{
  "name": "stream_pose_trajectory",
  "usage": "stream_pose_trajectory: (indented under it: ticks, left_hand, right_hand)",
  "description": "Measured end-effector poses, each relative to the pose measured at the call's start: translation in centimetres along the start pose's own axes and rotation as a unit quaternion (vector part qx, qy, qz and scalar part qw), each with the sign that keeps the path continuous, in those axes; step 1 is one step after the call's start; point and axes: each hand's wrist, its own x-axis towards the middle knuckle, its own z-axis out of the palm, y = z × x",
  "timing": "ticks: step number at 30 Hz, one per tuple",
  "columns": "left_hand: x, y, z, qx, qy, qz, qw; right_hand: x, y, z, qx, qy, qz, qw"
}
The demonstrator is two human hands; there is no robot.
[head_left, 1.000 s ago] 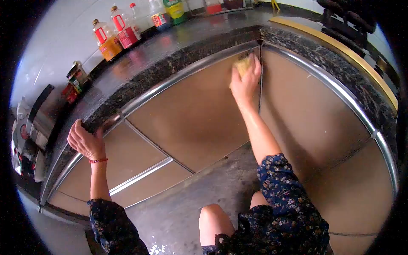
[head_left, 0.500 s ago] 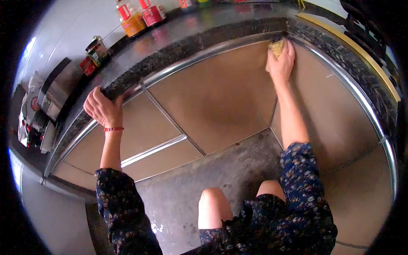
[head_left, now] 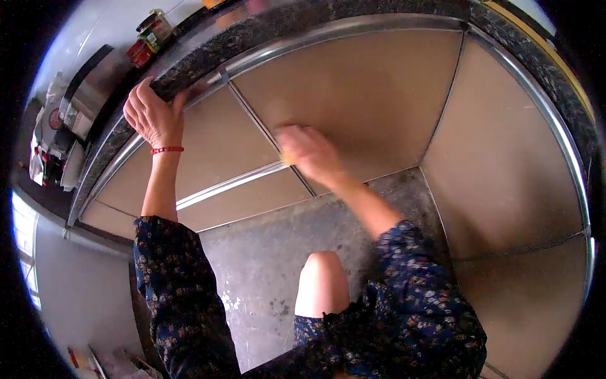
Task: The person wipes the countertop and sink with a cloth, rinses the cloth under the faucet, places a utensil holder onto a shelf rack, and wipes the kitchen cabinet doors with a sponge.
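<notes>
My left hand point(head_left: 154, 115), with a red bead bracelet at the wrist, grips the edge of the dark stone counter point(head_left: 189, 65). My right hand point(head_left: 309, 153), blurred by motion, presses a yellow cloth or sponge point(head_left: 288, 158) to the brown cabinet front point(head_left: 360, 88). Most of the yellow thing is hidden under the fingers. It lies by the metal strip between two panels, near the right end of a shiny horizontal rail point(head_left: 230, 184).
Jars point(head_left: 153, 31) and a red container point(head_left: 139, 54) stand on the counter at the upper left. Another brown panel point(head_left: 505, 158) rises on the right. Grey floor point(head_left: 259, 265) lies below, around my knee. Some items lie at the lower left.
My right hand has moved with the yellow thing from the upper right corner of the panel down and left to its left edge. The view has tilted lower. My left hand still holds the counter edge.
</notes>
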Motion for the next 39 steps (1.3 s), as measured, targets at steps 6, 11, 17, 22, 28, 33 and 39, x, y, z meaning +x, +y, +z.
stream_pose_trajectory:
  ticks: [6, 11, 17, 22, 28, 33, 39]
  left_hand:
    - [0.2, 0.3, 0.3, 0.034, 0.032, -0.014, 0.999]
    - [0.1, 0.0, 0.9, 0.043, 0.063, 0.005, 0.997]
    - [-0.1, -0.3, 0.9, 0.041, 0.032, 0.013, 0.999]
    - [-0.1, 0.0, 0.8, 0.036, 0.034, 0.006, 0.999]
    - [0.0, -0.1, 0.9, 0.050, 0.056, 0.018, 0.997]
    - [-0.1, 0.1, 1.0, 0.039, 0.078, 0.034, 0.996]
    - [-0.1, -0.2, 1.0, 0.021, 0.069, 0.032, 0.997]
  right_hand:
    - [-3.9, 13.4, -12.8, -0.124, 0.365, 0.325, 0.863]
    - [0.2, 9.6, -9.7, -0.174, 0.434, 0.308, 0.829]
    - [-0.6, -0.2, 1.4, -0.098, 0.076, -0.105, 0.987]
    - [-1.9, 7.8, -6.5, -0.077, 0.075, 0.062, 0.992]
    - [3.9, 14.9, -20.5, -0.213, 0.415, 0.125, 0.876]
    - [-2.9, 16.7, -15.9, -0.204, 0.438, 0.238, 0.842]
    - [-8.3, 17.1, -11.2, 0.128, 0.491, 0.535, 0.675]
